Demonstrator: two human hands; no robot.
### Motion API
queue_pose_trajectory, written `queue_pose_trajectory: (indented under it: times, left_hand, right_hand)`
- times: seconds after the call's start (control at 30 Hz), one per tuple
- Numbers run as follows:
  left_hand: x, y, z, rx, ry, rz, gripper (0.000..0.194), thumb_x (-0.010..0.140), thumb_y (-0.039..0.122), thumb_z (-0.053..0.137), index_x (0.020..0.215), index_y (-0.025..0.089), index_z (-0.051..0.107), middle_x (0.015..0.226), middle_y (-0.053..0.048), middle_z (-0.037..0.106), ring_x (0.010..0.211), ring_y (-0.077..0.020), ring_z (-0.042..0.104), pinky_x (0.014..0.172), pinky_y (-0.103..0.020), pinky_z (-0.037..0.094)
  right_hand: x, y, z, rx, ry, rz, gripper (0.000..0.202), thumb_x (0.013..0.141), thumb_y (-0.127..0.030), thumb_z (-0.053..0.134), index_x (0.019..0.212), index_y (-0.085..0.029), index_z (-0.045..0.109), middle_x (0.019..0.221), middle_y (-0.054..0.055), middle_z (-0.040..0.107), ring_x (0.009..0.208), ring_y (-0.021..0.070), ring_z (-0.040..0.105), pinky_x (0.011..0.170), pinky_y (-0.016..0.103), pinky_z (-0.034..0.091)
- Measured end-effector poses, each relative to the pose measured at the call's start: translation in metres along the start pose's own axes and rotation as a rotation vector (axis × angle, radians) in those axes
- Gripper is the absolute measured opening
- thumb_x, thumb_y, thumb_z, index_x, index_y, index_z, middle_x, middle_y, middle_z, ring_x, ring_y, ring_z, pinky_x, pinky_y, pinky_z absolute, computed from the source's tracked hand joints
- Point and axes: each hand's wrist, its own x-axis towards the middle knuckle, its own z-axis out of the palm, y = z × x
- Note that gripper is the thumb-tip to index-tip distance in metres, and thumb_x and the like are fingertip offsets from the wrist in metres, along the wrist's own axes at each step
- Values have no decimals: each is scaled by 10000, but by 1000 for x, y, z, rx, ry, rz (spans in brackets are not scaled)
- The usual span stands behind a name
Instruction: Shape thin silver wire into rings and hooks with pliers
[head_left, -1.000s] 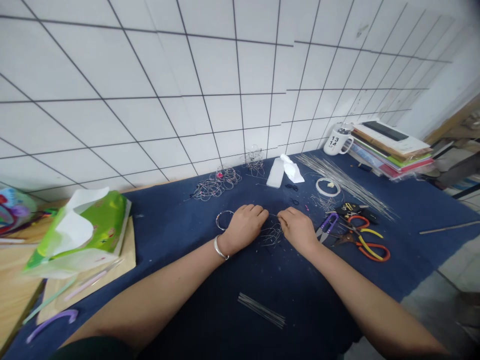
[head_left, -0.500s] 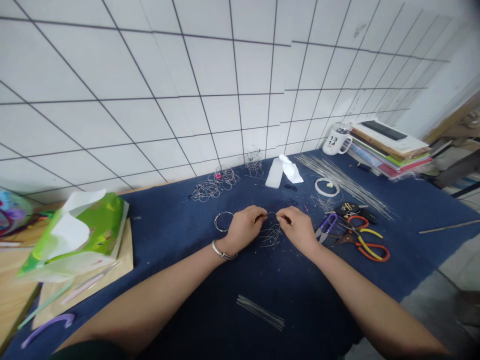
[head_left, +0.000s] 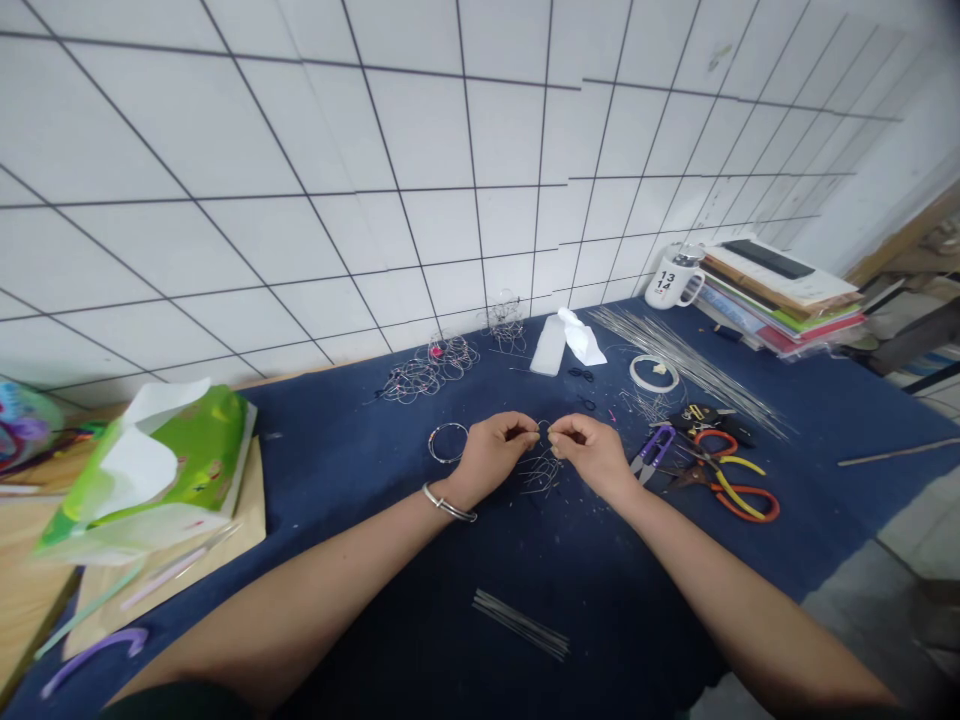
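My left hand (head_left: 492,452) and my right hand (head_left: 589,453) are close together above the blue cloth (head_left: 360,540), fingertips pinched on a thin piece of wire (head_left: 543,427) between them. A silver bangle sits on my left wrist. Under the hands lies a small heap of wire offcuts (head_left: 541,473). A wire ring (head_left: 448,442) lies just left of my left hand. Purple snips (head_left: 654,448) lie right of my right hand.
Orange and yellow pliers (head_left: 731,485) lie to the right. Long straight wires (head_left: 686,362), a wire coil (head_left: 655,374), a white bottle (head_left: 553,345) and finished wire loops (head_left: 431,368) lie near the wall. A mug (head_left: 672,280), stacked folders (head_left: 784,298), a green tissue pack (head_left: 161,465) and cut wires (head_left: 521,622) are around.
Both hands have lifted slightly off the cloth and turned so the fingertips face each other, pinching the wire closer together. Nothing else on the table has moved.
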Motion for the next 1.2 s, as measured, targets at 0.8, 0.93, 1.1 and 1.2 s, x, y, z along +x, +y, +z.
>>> queue_pose_trajectory:
  times: [0.8,0.93,1.1,1.2]
  left_hand:
    - [-4,4,9,-486,-44,-154,115,710,231,585,746,126,557,635,12,543,584,-74,475,571,-202,392]
    - [-4,3,9,-517,-53,-159,116,713,225,588,754,123,553,638,12,540,584,-71,473,571,-202,391]
    - [-5,4,9,-526,-51,-170,135,722,249,583,760,122,555,636,7,542,587,-78,489,579,-215,404]
    - [-6,4,10,-540,-52,-183,144,714,255,594,758,123,556,630,7,547,580,-77,494,575,-216,408]
  right_hand:
    - [-4,-14,9,444,10,184,222,680,-355,609,767,-151,601,675,8,611,605,113,574,637,286,500]
    - [-5,-14,10,447,11,175,216,686,-349,604,771,-150,597,681,11,609,610,116,574,635,287,501]
    - [-7,-13,10,450,14,150,204,697,-342,590,777,-155,597,688,8,603,615,113,569,634,280,497]
    - [-7,-11,11,446,19,150,207,694,-348,590,775,-157,599,687,6,603,612,110,566,627,276,495]
